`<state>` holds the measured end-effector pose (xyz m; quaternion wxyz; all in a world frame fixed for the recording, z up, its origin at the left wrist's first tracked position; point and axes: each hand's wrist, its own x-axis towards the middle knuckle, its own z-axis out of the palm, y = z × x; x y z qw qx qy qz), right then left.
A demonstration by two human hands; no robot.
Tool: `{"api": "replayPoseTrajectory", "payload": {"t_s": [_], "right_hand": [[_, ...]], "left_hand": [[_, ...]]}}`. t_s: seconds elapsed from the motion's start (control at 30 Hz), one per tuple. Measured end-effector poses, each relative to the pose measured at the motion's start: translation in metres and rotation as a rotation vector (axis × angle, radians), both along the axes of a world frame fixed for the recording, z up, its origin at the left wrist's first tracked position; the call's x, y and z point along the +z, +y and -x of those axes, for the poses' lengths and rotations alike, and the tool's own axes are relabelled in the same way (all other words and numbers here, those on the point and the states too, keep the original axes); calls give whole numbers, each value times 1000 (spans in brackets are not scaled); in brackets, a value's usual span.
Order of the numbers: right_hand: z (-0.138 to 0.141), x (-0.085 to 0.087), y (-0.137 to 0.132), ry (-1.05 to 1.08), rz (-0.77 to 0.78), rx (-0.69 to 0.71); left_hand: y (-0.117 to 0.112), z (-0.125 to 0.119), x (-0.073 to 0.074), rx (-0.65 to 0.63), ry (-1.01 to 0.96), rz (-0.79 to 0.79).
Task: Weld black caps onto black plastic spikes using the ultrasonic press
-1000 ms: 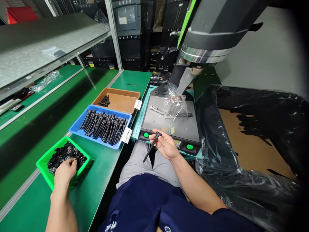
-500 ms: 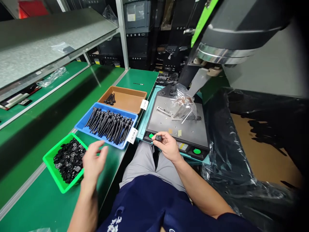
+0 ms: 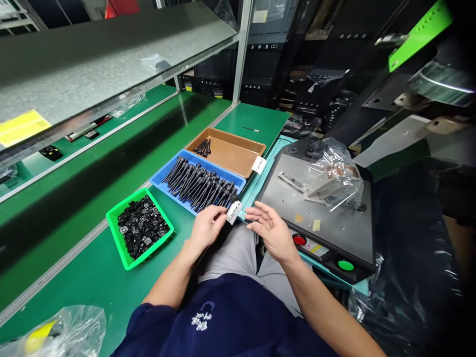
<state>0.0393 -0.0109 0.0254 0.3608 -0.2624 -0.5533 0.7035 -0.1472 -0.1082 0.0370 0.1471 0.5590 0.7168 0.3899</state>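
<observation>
My left hand (image 3: 208,228) is pinched at the near right edge of the blue tray (image 3: 159,185). Just beyond its fingertips shows the dark head of a long black bolt (image 3: 233,198), which looks gripped by its stem; the hold is partly hidden. My right hand (image 3: 273,233) hovers over my lap by the machine's front edge, its fingers apart and nothing in them. Many similar black bolts (image 3: 197,183) lie side by side in the blue tray. Small black square caps (image 3: 143,225) fill the green bin (image 3: 130,265) left of my left hand.
Behind the blue tray, a brown tray (image 3: 238,151) holds several bolts. To the right stands a machine with a grey metal plate (image 3: 334,233), a plastic-wrapped fixture (image 3: 330,173), a red button (image 3: 299,240) and a green button (image 3: 345,265). A metal shelf (image 3: 111,59) overhangs the bench.
My left hand has moved right from the green bin to the blue tray's edge. My right hand has opened and let go of the dark part it held. The view has turned left.
</observation>
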Motion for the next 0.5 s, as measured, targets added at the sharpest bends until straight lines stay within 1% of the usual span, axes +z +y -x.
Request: {"api": "replayPoseTrajectory", "payload": {"t_s": [0.07, 0.1, 0.17, 0.23, 0.33, 0.4, 0.47, 0.5], "right_hand": [[-6, -2, 1, -30, 40, 11], [-10, -3, 1, -49, 59, 9], [-19, -5, 1, -93, 76, -19], [-32, -6, 2, -125, 71, -72], [-61, -7, 5, -154, 63, -196], [-88, -7, 6, -171, 69, -315], [-122, -8, 6, -183, 68, -465], [-141, -8, 5, -200, 43, -552]], "left_hand": [[8, 24, -3, 152, 98, 32], [14, 34, -5, 202, 144, 74], [26, 50, -9, 254, 210, 176], [36, 58, -12, 265, 248, 282], [45, 61, -16, 237, 282, 429], [46, 60, -18, 221, 296, 481], [46, 60, -20, 232, 305, 481], [45, 60, -21, 237, 309, 475]]}}
